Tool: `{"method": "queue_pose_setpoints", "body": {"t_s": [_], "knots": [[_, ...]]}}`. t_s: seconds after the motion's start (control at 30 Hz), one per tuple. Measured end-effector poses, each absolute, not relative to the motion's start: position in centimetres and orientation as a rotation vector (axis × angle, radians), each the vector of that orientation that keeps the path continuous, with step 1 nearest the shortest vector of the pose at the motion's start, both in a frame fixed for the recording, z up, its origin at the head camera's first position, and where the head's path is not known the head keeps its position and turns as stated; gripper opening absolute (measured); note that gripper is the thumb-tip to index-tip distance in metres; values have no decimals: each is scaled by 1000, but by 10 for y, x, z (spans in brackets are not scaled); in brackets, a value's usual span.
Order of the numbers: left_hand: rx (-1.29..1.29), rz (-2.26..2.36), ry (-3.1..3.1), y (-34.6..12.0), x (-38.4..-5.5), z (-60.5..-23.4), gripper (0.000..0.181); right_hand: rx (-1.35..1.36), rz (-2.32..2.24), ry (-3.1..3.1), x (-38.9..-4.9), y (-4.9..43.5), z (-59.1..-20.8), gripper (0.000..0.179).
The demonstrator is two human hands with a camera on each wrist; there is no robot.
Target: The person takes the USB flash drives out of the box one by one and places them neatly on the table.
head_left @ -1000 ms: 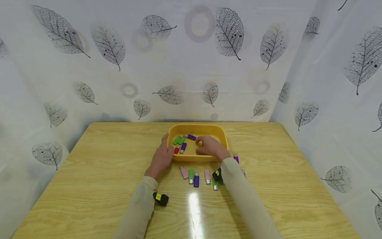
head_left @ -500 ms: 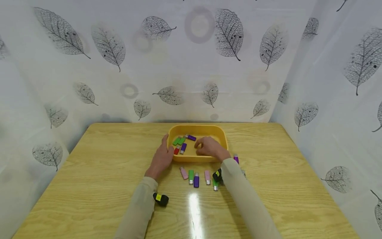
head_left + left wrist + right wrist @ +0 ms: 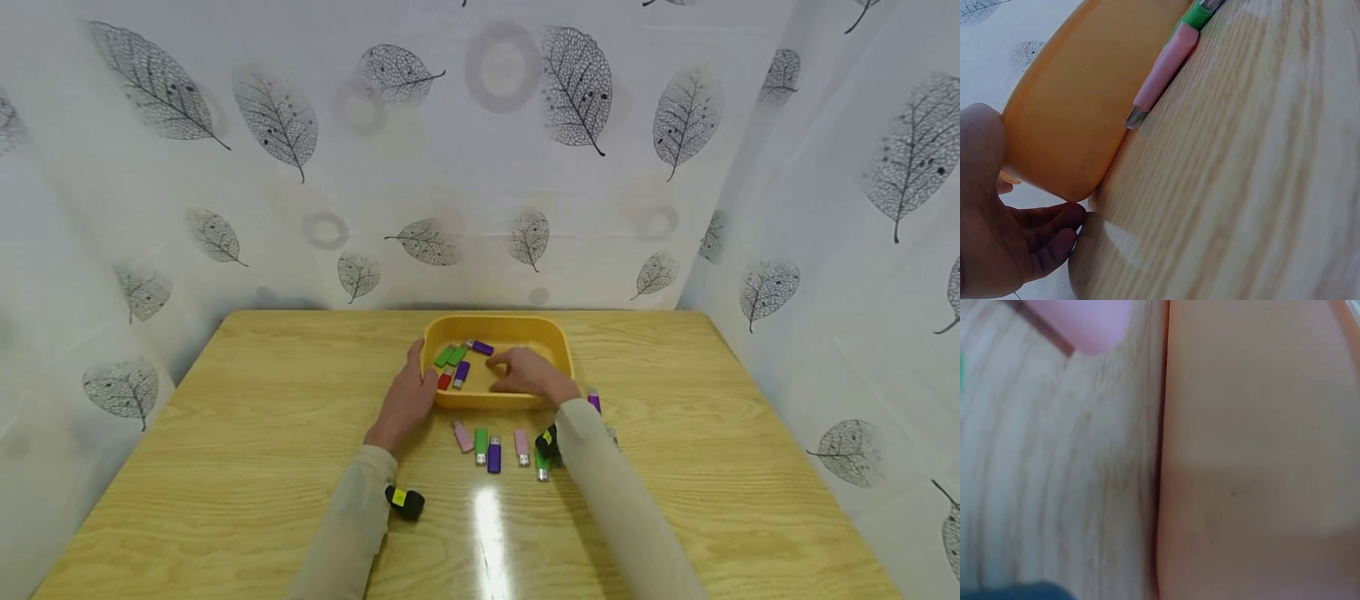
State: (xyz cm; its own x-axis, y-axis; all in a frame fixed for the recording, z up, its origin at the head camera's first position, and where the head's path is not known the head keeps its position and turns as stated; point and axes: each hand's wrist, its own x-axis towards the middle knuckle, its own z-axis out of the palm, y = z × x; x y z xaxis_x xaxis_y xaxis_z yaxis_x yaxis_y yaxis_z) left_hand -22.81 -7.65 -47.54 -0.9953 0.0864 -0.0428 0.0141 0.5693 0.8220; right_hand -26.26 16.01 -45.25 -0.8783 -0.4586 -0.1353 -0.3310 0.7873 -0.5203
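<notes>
A shallow yellow plastic tray (image 3: pixel 551 329) stands near the table's back edge. Several USB flash drives lie in its left half: green ones (image 3: pixel 456 356), purple ones (image 3: pixel 462 374) and a red one (image 3: pixel 446 379). My left hand (image 3: pixel 406 400) grips the tray's front left corner; in the left wrist view its curled fingers (image 3: pixel 1054 240) touch the lower corner. Inside the tray, right of the drives, hovers my right hand (image 3: pixel 528 372), thumb and forefinger apart with nothing visible between them. What lies under its palm is hidden. The right wrist view shows only the tray's outer wall (image 3: pixel 1260 444).
In front of the tray several more drives lie on the wooden table (image 3: pixel 247 467): pink (image 3: pixel 462 437), green (image 3: pixel 481 447), purple (image 3: pixel 494 455) and another pink one (image 3: pixel 522 447). My right forearm partly covers others, with a purple drive (image 3: pixel 594 401) beside it. A leaf-patterned curtain (image 3: pixel 450 167) hangs behind.
My right hand's fingers have shifted slightly left, and the gap between forefinger and thumb looks a little wider. The left hand and the drives stay put.
</notes>
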Motion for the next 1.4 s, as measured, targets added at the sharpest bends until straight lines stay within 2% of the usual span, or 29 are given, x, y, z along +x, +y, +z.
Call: {"method": "queue_pose_setpoints", "body": {"t_s": [0.2,0.43,0.77,1.2,1.4], "knots": [[108,1432,2717,-77,-229,-475,65,-701,-700,2705,-265,157,-450,60],[102,1437,2709,-78,-229,-476,65,-761,-534,2747,-270,150,-451,49],[146,1435,2773,-79,-228,-475,63,-854,-492,2745,-273,121,-446,43],[186,1406,2814,-78,-229,-475,62,-786,-538,2815,-276,115,-450,38],[154,1431,2790,-79,-230,-478,63,-727,-521,2812,-277,113,-452,46]]}}
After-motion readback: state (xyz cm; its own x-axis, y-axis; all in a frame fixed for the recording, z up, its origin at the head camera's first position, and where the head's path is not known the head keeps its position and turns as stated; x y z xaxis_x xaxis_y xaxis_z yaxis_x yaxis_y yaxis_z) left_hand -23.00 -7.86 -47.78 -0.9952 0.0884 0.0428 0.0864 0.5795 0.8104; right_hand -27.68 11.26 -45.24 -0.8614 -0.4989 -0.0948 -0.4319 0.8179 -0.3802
